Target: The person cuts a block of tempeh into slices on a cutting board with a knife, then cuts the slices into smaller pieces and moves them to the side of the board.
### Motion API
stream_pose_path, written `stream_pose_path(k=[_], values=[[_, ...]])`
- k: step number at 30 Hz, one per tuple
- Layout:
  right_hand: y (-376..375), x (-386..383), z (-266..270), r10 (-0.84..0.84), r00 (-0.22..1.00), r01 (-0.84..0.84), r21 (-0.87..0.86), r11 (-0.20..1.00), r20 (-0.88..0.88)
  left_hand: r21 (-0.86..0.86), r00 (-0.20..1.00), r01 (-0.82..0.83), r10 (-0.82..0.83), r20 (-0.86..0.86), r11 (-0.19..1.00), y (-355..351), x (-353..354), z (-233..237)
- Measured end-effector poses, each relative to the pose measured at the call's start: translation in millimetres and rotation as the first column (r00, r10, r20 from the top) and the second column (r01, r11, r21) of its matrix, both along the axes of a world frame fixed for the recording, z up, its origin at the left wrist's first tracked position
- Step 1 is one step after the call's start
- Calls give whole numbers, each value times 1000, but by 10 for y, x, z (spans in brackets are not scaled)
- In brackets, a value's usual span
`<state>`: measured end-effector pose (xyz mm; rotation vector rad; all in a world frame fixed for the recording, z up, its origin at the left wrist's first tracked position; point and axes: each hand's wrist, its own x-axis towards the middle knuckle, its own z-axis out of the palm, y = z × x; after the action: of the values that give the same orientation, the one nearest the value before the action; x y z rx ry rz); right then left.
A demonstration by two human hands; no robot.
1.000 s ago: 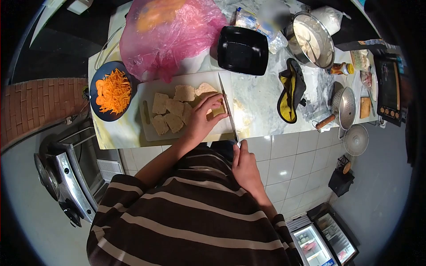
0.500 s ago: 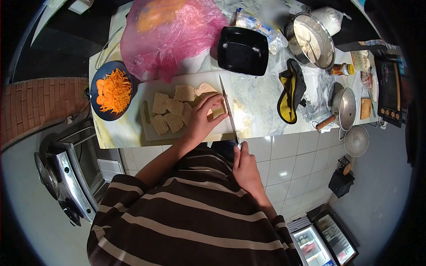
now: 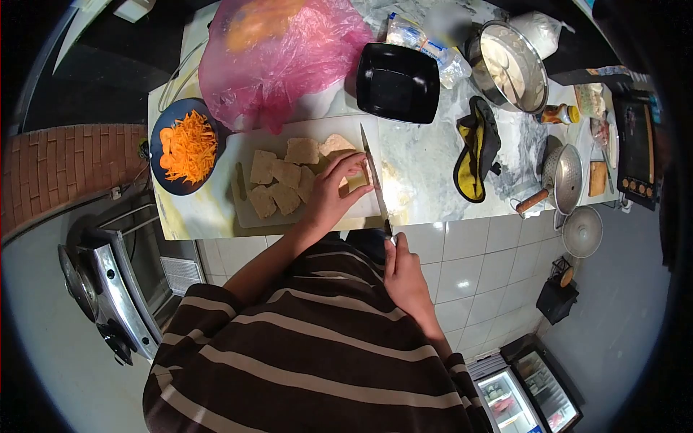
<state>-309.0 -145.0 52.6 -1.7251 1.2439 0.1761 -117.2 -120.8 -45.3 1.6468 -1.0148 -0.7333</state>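
A white cutting board (image 3: 249, 215) lies at the counter's front edge with several flat beige pieces (image 3: 286, 173) on its left and middle. My left hand (image 3: 333, 193) rests at the board's right side, its fingers curled round a beige piece (image 3: 354, 180) that they partly hide. My right hand (image 3: 406, 273) grips the handle of a long knife (image 3: 375, 175) near the front edge. The blade points away from me and lies against the right side of the held piece, close to my left fingertips.
A dark plate (image 3: 173, 186) of shredded and sliced carrot stands left of the board. Behind are a pink plastic bag (image 3: 281, 65) and a black square bowl (image 3: 397, 83). Further right lie a black-yellow cloth item (image 3: 476, 148), a metal pot (image 3: 540, 72) and a strainer (image 3: 567, 179).
The whole view has shifted very slightly. Both hands and the knife hold nearly the same place on the board.
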Motion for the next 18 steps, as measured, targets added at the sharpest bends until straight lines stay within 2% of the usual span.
stream_pose_path(k=[2, 7, 18], values=[[-7, -1, -7, -3, 1000, 3, 41, 999, -5, 14, 1000, 9, -9, -10, 1000, 2, 3, 5], [-72, 105, -141, 18, 1000, -18, -47, 999, 14, -11, 1000, -4, 4, -8, 1000, 4, -7, -36], [1, 47, -109, 19, 999, -18, -48, 999, 34, 9, 999, -24, 24, -24, 1000, 0, -27, -25]])
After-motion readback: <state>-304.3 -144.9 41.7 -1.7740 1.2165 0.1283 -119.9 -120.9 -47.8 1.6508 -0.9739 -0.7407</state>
